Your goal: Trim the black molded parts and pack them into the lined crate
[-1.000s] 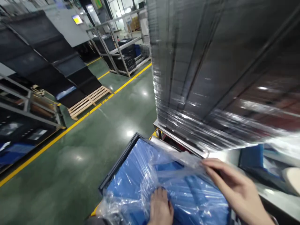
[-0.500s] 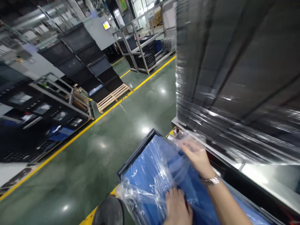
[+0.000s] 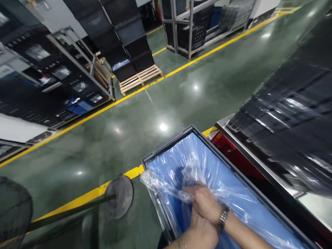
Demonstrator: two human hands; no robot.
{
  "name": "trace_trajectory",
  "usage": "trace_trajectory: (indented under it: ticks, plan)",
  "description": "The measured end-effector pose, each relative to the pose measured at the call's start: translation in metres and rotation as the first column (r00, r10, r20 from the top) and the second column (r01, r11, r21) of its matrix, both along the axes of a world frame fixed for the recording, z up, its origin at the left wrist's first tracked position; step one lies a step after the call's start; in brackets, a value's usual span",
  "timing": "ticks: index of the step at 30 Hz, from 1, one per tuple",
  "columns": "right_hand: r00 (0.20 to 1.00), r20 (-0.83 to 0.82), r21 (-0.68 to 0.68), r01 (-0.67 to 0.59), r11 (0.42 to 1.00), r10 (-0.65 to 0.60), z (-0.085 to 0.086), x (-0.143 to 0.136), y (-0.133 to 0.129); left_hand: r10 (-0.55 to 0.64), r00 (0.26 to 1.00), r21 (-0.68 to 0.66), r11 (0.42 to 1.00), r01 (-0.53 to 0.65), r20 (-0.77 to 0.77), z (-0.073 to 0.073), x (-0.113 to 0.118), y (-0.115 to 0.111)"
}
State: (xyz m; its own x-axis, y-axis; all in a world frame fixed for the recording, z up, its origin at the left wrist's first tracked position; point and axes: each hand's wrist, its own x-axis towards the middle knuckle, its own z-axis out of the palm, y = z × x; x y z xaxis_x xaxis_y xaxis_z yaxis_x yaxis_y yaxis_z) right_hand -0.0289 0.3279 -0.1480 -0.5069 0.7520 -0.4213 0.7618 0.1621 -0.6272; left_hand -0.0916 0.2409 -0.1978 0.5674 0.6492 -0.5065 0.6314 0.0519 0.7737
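Film of clear plastic lies over blue contents in one dark crate, where your right hand, wearing one linked wristband, is closed on one gathered bunch of it and touches your left hand, whose grip cannot be told, with one wooden pallet standing well apart.

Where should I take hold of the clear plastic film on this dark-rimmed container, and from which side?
I'd pinch the loose, bunched fold at the container's left corner, coming from the left: it spills past the dark rim, so fingers could likely close around it. Elsewhere the film mostly lies spread over the blue surface, and the right hand occupies the gathered middle.
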Motion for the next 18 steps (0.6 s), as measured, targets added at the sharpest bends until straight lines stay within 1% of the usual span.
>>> trace_trajectory:
  ticks: [1,2,3,4,5,6,7,8,9,10,11,12,13,14,15,16,17,18]
  plan:
    - [0.998,0.056,0.0,-0.038,0.999,0.038,-0.007,-0.002,-0.003,0.019,1.0,0.004,1.0,-0.019,0.005,0.001,-0.007,-0.008]
    - [0.992,0.101,-0.001,-0.072,0.997,0.072,-0.014,-0.003,-0.004,0.035,0.998,0.026,0.999,-0.037,0.049,0.004,-0.018,-0.016]
    - [0.986,0.138,0.0,-0.099,0.995,0.098,-0.019,-0.004,-0.006,0.051,0.99,0.072,0.996,-0.061,0.129,0.007,-0.032,-0.024]
    - [0.979,0.167,0.005,-0.118,0.993,0.115,-0.023,-0.005,-0.006,0.075,0.971,0.138,0.984,-0.109,0.228,0.01,-0.049,-0.031]
    - [0.974,0.19,0.013,-0.129,0.992,0.124,-0.026,-0.006,-0.007,0.131,0.938,0.206,0.957,-0.204,0.322,0.013,-0.068,-0.038]
    - [0.97,0.207,0.025,-0.134,0.991,0.126,-0.028,-0.007,-0.008,0.243,0.899,0.269,0.897,-0.352,0.365,0.015,-0.087,-0.043]
    - [0.968,0.218,0.037,-0.136,0.99,0.125,-0.03,-0.007,-0.01,0.441,0.827,0.3,0.784,-0.544,0.348,0.016,-0.105,-0.047]
    - [0.967,0.223,0.049,-0.137,0.989,0.123,-0.032,-0.007,-0.011,0.673,0.681,0.283,0.62,-0.732,0.289,0.015,-0.119,-0.049]
    - [0.967,0.224,0.063,-0.136,0.989,0.119,-0.033,-0.006,-0.013,0.854,0.478,0.209,0.438,-0.874,0.206,0.013,-0.129,-0.049]
    - [0.968,0.223,0.077,-0.133,0.988,0.113,-0.034,-0.006,-0.015,0.957,0.275,0.056,0.271,-0.961,0.094,0.01,-0.134,-0.048]
    - [0.97,0.221,0.093,-0.128,0.987,0.105,-0.036,-0.005,-0.016,0.991,0.13,-0.162,0.125,-0.979,-0.025,0.006,-0.134,-0.047]
    - [0.971,0.217,0.11,-0.123,0.986,0.097,-0.037,-0.005,-0.018,0.99,0.063,-0.401,0.008,-0.916,-0.125,0.004,-0.131,-0.045]
    - [0.973,0.212,0.128,-0.117,0.985,0.088,-0.039,-0.004,-0.019,0.982,0.045,-0.591,-0.075,-0.803,-0.185,0.002,-0.127,-0.044]
    - [0.975,0.206,0.144,-0.111,0.983,0.079,-0.041,-0.004,-0.02,0.977,0.038,-0.705,-0.123,-0.698,-0.208,0.002,-0.124,-0.044]
    - [0.977,0.199,0.16,-0.105,0.982,0.073,-0.042,-0.003,-0.021,0.976,0.022,-0.751,-0.153,-0.643,-0.217,0.004,-0.124,-0.044]
    - [0.98,0.188,0.174,-0.1,0.98,0.067,-0.044,-0.003,-0.021,0.973,-0.019,-0.734,-0.187,-0.652,-0.231,0.008,-0.129,-0.044]
    - [0.983,0.175,0.188,-0.094,0.978,0.061,-0.045,-0.002,-0.022,0.966,-0.077,-0.67,-0.228,-0.706,-0.248,0.015,-0.14,-0.044]
    - [0.986,0.155,0.201,-0.087,0.976,0.056,-0.046,-0.002,-0.022,0.956,-0.125,-0.603,-0.265,-0.752,-0.265,0.023,-0.156,-0.042]
